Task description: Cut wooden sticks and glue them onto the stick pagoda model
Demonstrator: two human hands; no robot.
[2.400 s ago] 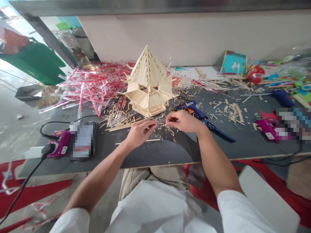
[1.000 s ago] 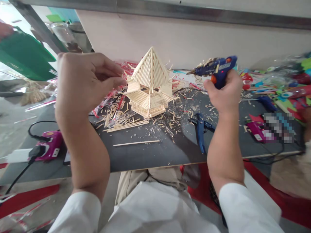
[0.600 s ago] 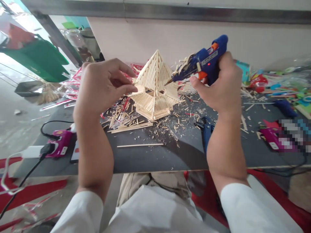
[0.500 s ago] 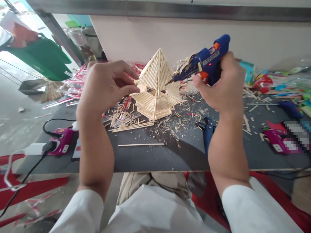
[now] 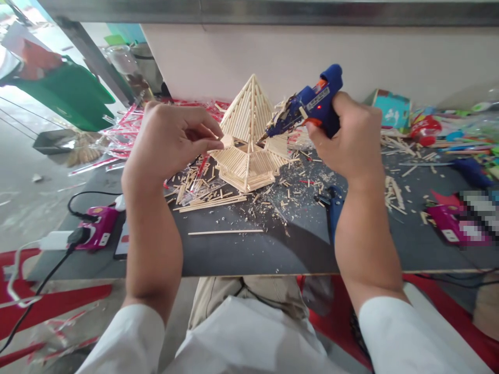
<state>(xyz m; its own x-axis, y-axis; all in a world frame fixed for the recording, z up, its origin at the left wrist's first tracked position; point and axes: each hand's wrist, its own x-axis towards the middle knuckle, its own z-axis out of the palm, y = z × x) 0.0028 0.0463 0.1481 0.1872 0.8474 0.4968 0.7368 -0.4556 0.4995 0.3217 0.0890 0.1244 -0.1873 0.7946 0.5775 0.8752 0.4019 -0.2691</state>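
A pagoda-like model [image 5: 249, 111] of thin wooden sticks, with a pointed upper roof and a wider lower tier, stands on the dark tabletop. At its left side, my left hand [image 5: 171, 135] is pinched on the edge between the two tiers. My right hand [image 5: 346, 135] is wrapped round a blue glue gun [image 5: 312, 106] with an orange trigger and a lit red light. Wood scraps and glue cling to the gun's front. Its nozzle points down-left at the gap under the upper roof, touching or very close; I cannot tell which.
A single stick [image 5: 226, 232] lies in front of the model, with several sticks [image 5: 212, 203] and cut bits behind it. Blue-handled cutters [image 5: 334, 208] lie near my right forearm. Purple power strips [image 5: 97, 226] with cords sit left and right. Plastic wrappers [image 5: 120, 130] clutter the back left.
My right hand has moved left and slightly down with the glue gun, bringing the nozzle in to the model below the upper roof. My left hand has stayed nearly still at the model's left edge.
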